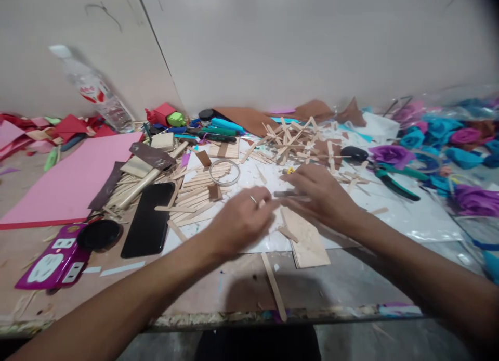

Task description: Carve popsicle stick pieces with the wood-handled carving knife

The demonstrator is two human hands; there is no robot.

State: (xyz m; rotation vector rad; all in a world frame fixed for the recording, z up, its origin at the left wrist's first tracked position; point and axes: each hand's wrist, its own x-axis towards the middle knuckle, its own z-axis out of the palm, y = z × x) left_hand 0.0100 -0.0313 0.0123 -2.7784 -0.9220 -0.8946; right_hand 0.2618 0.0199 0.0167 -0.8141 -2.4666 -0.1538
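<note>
My left hand (246,215) is closed in a pinch above the white sheet (249,187), a ring on one finger. What its fingertips hold is too blurred to make out. Close against it, my right hand (322,194) is closed around a flat grey strip (290,194) that points toward the left fingers. A small yellow bit (290,170) shows by the right fingertips. Below the hands lies a thin stack of wooden pieces (307,241), with a short cut stick (287,234) on top. Another craft stick (274,287) lies near the table's front edge.
Craft sticks (202,194) lie left of the hands, beside a metal ring (225,172) and a phone (148,220). A loose stick pile (288,142) is behind. Green-handled pliers (397,184) and paper flowers (440,129) are right; a bottle (95,93) leans on the wall.
</note>
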